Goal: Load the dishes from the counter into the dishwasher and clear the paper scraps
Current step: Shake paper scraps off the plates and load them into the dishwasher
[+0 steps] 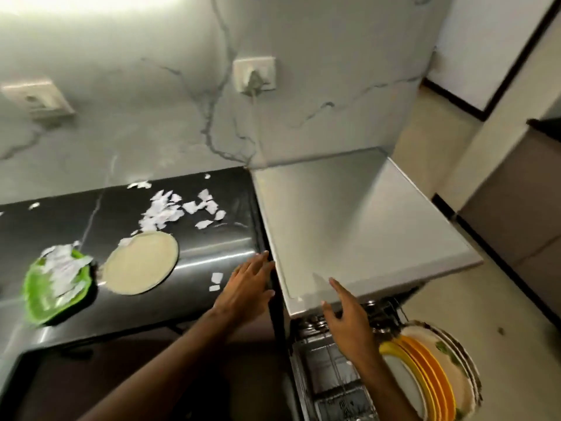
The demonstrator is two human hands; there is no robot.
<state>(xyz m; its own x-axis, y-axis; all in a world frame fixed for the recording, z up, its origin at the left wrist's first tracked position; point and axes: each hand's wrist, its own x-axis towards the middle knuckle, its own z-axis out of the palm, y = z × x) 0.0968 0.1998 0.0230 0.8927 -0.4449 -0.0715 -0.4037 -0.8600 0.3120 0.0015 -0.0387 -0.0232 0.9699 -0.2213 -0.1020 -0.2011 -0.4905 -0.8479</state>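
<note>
Black, glossy desk (218, 238) abutting the left side of the dishwasher (349, 223), whose grey top lies level with it. My left hand (249, 287) is over the desk edge nearest the dishwasher, palm down. Its fingers (258, 264) are straight and slightly spread, tips reaching the seam against the dishwasher, and they hold nothing. Whether the palm rests on the desk or hovers I cannot tell. My right hand (349, 323) is at the dishwasher's front edge, above the pulled-out rack (328, 378). Its fingers (337, 288) are loosely extended, the forefinger pointing over the grey top, and they too hold nothing.

In the rack, at the dishwasher's front right, several plates (425, 369) stand on edge, packed together: white, yellow, orange, and a flower-patterned one outermost. Left of the dishwasher, near my left hand, a cream plate (141, 262) lies flat on the desk. Farther left of the dishwasher, a green plate (36, 305) is heaped with paper scraps (62, 271). Loose scraps (170, 211) are scattered on the desk between the cream plate and the wall (121, 132), some touching the plate's rim. Two small scraps (216, 282) lie just beside my left hand. On the marbled wall above the dishwasher's rear left corner, a socket (254, 74) carries a plug with a cord running down. A second socket (36, 98) is far to the left.
</note>
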